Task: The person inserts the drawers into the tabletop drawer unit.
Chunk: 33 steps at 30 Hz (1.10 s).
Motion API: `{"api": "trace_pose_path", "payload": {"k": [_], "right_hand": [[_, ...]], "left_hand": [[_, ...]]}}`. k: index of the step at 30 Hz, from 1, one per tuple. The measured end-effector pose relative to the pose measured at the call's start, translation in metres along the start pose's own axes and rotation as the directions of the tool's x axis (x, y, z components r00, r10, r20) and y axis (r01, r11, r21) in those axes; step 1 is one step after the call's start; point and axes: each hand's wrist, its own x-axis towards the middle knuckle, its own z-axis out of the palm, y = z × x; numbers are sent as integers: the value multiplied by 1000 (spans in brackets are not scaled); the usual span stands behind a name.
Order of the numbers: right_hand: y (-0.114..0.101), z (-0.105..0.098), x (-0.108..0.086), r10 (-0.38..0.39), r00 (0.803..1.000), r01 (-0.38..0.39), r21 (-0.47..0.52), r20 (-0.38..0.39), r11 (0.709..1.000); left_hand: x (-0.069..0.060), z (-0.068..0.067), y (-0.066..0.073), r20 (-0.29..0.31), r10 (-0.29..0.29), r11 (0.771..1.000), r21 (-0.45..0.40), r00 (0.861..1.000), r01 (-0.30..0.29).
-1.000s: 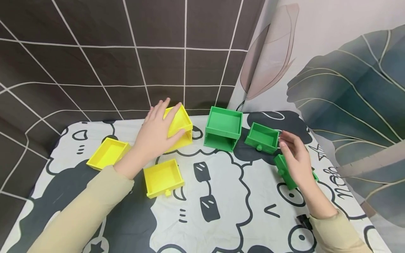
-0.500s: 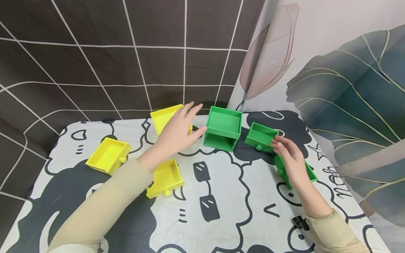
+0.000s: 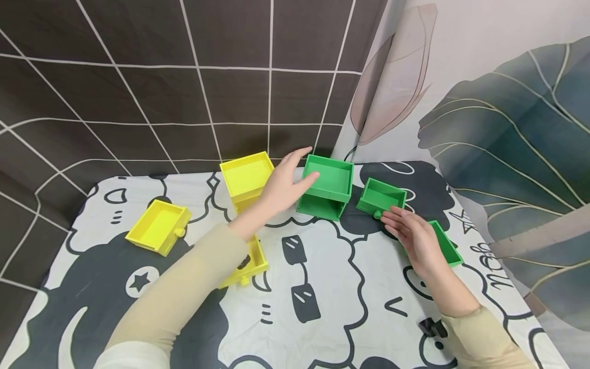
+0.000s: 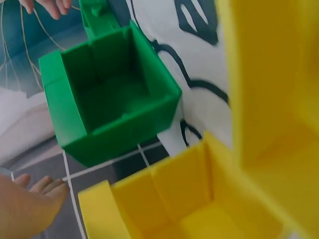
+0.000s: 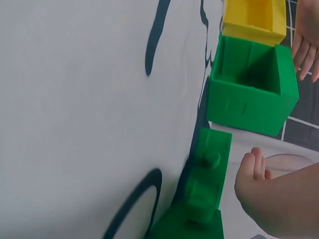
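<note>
Cloth [image 3: 332, 279]: leftmost yellow drawer [image 3: 157, 225], head view only

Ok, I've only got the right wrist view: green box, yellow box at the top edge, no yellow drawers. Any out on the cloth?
Observer: Yes, the head view shows two yellow drawers on the cloth.
Operator: Clear sight of both?
Observer: No, the nearer one is partly hidden behind the left sleeve.
Operator: And the other, which side of the yellow box?
Observer: To the left of the yellow box as the head view has it, apart from it.
</note>
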Motion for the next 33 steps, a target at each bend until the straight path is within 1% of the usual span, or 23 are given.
{"api": "trace_pose_path", "payload": {"k": [3,5,8,10,13,16,19,20,21,24,26,29,31,33], "right_hand": [[1,-1,1,73,997,-75,122,23,990],[2,-1,1,118,992,-126,210,47,970],[5,-2,2,181,979,-202,328,92,923],[8,-2,2,224,967,-253,382,122,889],[10,-3,2,290,947,-321,447,138,835],[12,-2,4,348,928,-366,495,132,788],[13,-1,7,391,912,-394,516,121,761],[13,0,8,403,907,-403,519,119,754],[14,1,9,415,902,-410,524,115,746],[14,4,12,446,888,-430,540,109,724],[14,5,15,463,879,-442,554,111,706],[16,5,17,479,869,-457,574,125,679],[16,5,18,485,864,-463,585,132,666],[17,4,19,492,860,-466,599,135,651]], "left_hand": [[3,9,1,-22,-12,997,-72,1000,11],[6,15,2,-35,-22,991,-130,999,18],[8,24,2,-54,-44,974,-224,998,31],[10,29,2,-61,-53,958,-285,997,33],[11,35,0,-73,-60,939,-344,996,32],[14,39,-4,-102,-78,936,-349,992,38],[17,40,-8,-122,-117,930,-361,986,66],[18,40,-10,-123,-134,925,-372,983,80],[19,41,-11,-119,-153,918,-385,981,96],[21,42,-16,-101,-202,886,-442,974,138],[23,42,-19,-87,-227,863,-480,970,159],[25,42,-23,-64,-257,836,-515,964,189],[26,42,-24,-41,-275,827,-519,961,215],[28,42,-25,-18,-290,828,-506,957,241]]}}
